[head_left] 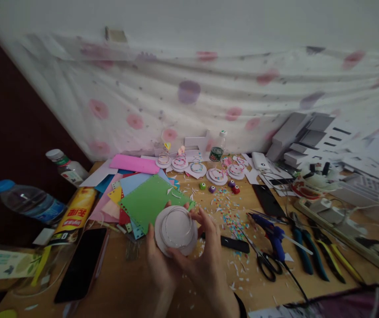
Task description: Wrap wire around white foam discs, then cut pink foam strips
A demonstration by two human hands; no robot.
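Both of my hands hold up a white round paper base (159, 238) made of stacked discs, with a thin wire ring (167, 224) lying on top. My left hand (161, 269) cups it from the left and below. On the right, my right hand (207, 260) closes round it, thumb on the front edge and fingers on the upper right rim. Behind it lie green paper (149, 198) and other coloured sheets. Similar white discs bearing beaded rings (196, 167) stand in a row at the back.
To the right lie scissors (265, 260), a blue glue gun (274, 234), teal pliers (304, 247), yellow-handled pliers (331, 251) and a power strip (338, 229). Small confetti (234, 225) is scattered mid-table. Bottles (30, 201), a yellow tube (75, 212) and a phone (83, 265) are at left.
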